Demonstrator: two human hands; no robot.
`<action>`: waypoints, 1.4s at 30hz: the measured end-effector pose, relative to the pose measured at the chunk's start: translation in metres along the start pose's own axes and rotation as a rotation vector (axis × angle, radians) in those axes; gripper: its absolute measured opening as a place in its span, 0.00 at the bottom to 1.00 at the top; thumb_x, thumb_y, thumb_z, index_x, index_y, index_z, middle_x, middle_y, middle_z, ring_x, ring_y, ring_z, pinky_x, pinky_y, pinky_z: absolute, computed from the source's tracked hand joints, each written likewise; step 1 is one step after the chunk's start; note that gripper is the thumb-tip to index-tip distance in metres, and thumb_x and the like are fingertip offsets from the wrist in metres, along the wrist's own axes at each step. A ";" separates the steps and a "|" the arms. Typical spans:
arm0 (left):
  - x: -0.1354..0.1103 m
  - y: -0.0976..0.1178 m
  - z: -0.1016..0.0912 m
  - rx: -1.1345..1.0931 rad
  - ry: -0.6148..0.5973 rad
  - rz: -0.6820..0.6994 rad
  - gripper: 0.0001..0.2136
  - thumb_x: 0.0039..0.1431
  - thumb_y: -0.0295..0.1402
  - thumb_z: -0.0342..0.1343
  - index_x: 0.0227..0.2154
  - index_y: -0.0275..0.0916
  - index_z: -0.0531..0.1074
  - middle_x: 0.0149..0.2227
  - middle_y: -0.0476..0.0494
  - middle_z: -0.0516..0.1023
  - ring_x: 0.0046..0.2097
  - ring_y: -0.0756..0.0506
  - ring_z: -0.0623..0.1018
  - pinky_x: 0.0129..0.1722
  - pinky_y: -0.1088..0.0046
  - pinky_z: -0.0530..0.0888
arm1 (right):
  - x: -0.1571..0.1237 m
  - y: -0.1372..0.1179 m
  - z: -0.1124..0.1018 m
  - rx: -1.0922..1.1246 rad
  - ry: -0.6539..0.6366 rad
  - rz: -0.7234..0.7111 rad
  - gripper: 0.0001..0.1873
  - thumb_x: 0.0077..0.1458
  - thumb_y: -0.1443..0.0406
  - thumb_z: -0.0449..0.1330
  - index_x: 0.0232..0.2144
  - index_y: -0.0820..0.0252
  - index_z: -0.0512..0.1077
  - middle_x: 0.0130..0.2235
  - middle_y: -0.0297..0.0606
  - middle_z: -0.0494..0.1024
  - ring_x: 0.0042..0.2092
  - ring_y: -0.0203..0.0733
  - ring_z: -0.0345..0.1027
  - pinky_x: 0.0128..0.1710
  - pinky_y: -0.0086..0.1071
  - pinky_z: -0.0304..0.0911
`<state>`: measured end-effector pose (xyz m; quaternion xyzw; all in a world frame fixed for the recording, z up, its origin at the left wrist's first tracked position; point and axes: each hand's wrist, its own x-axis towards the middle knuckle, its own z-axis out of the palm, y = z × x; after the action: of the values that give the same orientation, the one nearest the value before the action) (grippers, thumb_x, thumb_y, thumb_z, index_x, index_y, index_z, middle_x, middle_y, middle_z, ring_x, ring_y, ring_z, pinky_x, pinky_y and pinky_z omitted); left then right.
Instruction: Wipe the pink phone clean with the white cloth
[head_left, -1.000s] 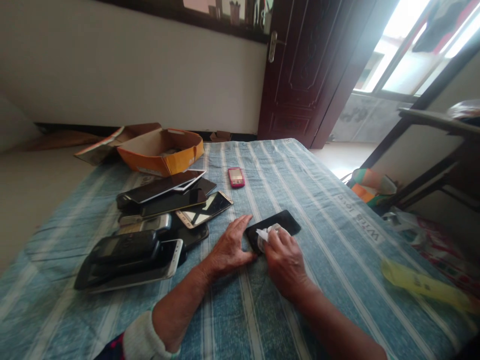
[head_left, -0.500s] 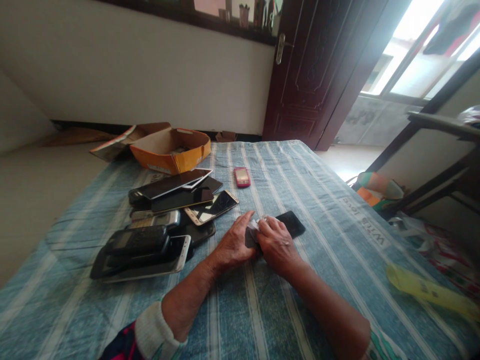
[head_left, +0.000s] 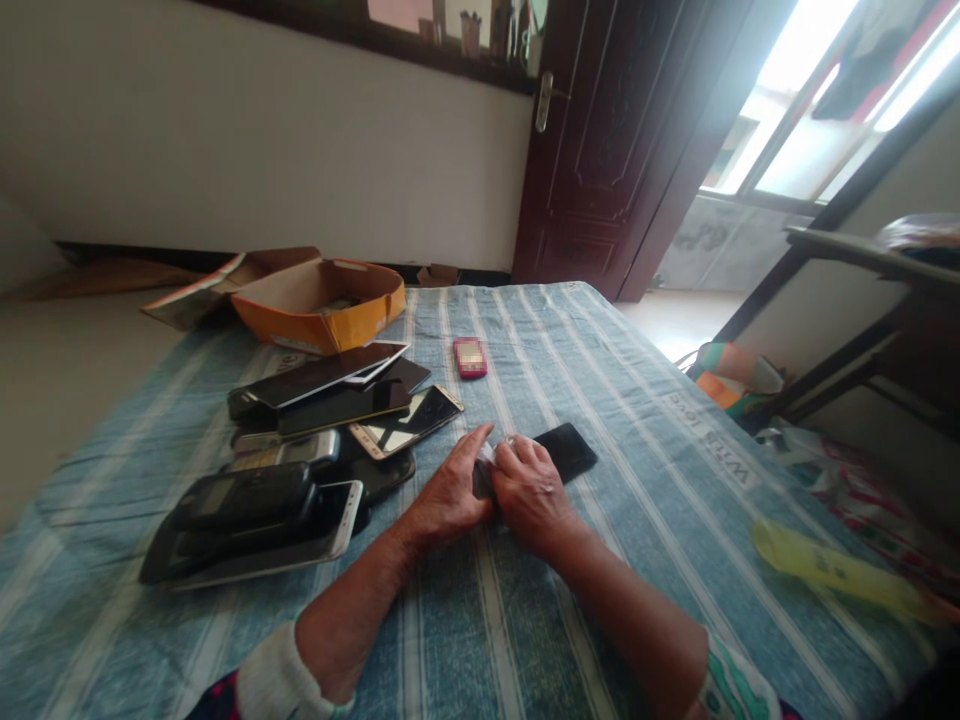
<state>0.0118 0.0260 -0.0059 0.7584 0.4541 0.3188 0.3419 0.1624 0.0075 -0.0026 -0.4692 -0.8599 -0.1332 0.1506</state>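
Note:
Near the middle of the table, my left hand (head_left: 448,492) is closed around the edge of a small dark grey phone (head_left: 481,484), mostly covered by my hands. My right hand (head_left: 531,492) has its fingers bunched on a crumpled white tissue (head_left: 487,453), pressed against that phone's surface. Just beyond my right knuckles a black phone (head_left: 574,450) lies flat on the cloth. To the left of my left hand, a gold-framed phone with a cracked-looking screen (head_left: 409,422) rests at the edge of a heap of phones (head_left: 262,500).
A striped blue tablecloth (head_left: 637,600) covers the table. Farther back are a pink-edged phone (head_left: 470,358) and an open orange cardboard box (head_left: 322,325). A yellow translucent sleeve (head_left: 832,570) lies at the right; a dark rack (head_left: 862,330) stands beyond that edge.
The view has turned slightly right, so everything sits a little farther left. Both hands stay together on the small phone, with the tissue still under the right fingers.

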 end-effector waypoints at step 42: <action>0.004 -0.002 0.002 -0.336 0.085 -0.154 0.33 0.40 0.18 0.50 0.55 0.32 0.66 0.58 0.35 0.70 0.60 0.39 0.69 0.60 0.58 0.67 | 0.002 0.016 -0.003 -0.084 -0.142 0.192 0.09 0.60 0.72 0.53 0.36 0.64 0.75 0.42 0.47 0.74 0.48 0.52 0.61 0.43 0.42 0.60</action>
<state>0.0136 0.0296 -0.0083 0.6394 0.4654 0.3947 0.4677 0.1751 0.0165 0.0021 -0.5637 -0.8131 -0.1205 0.0814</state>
